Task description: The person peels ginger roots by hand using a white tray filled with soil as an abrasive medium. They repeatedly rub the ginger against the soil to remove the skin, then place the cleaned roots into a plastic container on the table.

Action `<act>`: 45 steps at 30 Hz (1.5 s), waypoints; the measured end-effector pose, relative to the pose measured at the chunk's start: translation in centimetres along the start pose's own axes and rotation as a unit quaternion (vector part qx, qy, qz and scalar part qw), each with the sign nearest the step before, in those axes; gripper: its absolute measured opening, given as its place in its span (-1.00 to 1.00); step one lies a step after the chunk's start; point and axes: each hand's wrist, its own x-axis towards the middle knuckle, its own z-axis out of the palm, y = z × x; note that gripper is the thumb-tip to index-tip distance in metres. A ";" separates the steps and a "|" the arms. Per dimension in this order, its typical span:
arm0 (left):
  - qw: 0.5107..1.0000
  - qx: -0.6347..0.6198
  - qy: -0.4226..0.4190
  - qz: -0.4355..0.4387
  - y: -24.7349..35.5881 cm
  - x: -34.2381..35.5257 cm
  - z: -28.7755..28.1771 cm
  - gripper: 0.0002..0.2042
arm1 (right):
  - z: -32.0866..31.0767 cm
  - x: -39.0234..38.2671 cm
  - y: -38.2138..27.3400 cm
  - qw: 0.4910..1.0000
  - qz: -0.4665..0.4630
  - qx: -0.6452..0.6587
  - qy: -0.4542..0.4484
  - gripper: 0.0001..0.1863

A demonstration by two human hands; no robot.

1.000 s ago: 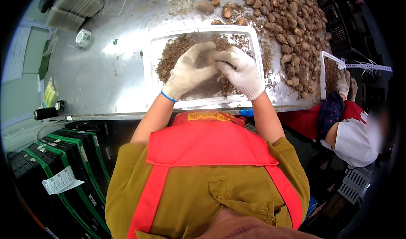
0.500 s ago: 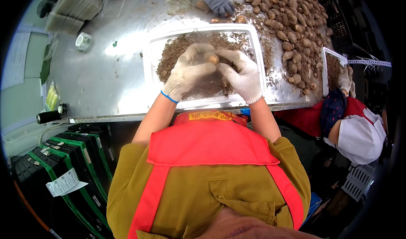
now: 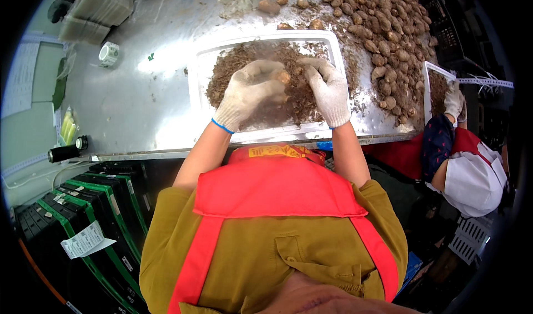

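My left hand (image 3: 250, 94), in a whitish knit glove, is closed around a small brown taro (image 3: 283, 77); only the taro's pale, scraped end shows between thumb and fingers. To its right, apart from the taro, my right hand (image 3: 328, 94) wears a similar glove. Its fingers are curled together at the tips, and whatever they may pinch is too small to make out. Both hands are over a white tray (image 3: 194, 89) with a raised rim. Brown fibrous peelings (image 3: 230, 69) are spread across the tray.
A large heap of taros (image 3: 383, 36) covers the table's right side. Loose taros (image 3: 269, 6) lie beyond the tray. At left are a label roll (image 3: 109, 54), stacked clear containers (image 3: 100, 8) and a black cylinder (image 3: 65, 152). A co-worker's gloved hand (image 3: 454, 100) is at far right.
My right hand has moved right, away from the taro, and its fingers have curled in. The left hand still holds the taro. A grey-gloved hand beyond the tray has left the view.
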 end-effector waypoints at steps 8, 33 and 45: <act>0.996 0.094 -0.008 0.012 0.8 -0.2 0.3 -0.59 | 0.2 -0.2 -0.9 0.976 -0.199 -0.073 -0.053 -0.79; 0.836 0.521 0.024 0.169 1.9 -0.6 1.0 -0.60 | 0.8 -0.6 -0.8 0.950 -0.234 -0.205 -0.001 -0.82; 0.975 0.174 0.121 0.062 -2.0 2.1 -1.4 -0.61 | 1.2 -0.1 1.2 0.924 -0.192 -0.299 -0.143 -0.84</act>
